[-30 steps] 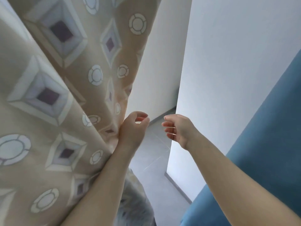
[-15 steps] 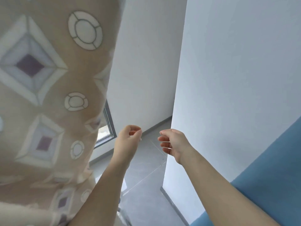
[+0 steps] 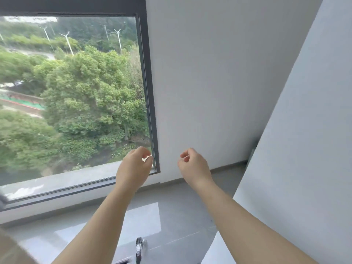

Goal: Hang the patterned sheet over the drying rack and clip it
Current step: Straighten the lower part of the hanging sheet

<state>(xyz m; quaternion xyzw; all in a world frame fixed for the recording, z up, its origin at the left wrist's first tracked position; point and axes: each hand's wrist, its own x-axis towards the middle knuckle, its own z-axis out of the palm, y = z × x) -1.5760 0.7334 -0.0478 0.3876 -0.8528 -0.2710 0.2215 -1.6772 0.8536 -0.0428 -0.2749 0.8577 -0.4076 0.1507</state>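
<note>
Bright daylight through window [image 3: 72, 96]; motion blur lower left; wide-angle distortion.

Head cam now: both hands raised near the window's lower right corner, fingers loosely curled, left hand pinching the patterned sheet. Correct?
Wrong on one point: the left hand pinches nothing; its loosely curled fingers are empty, in front of the window corner. The right hand is raised beside it, also loosely curled. The head view shows this.
</note>
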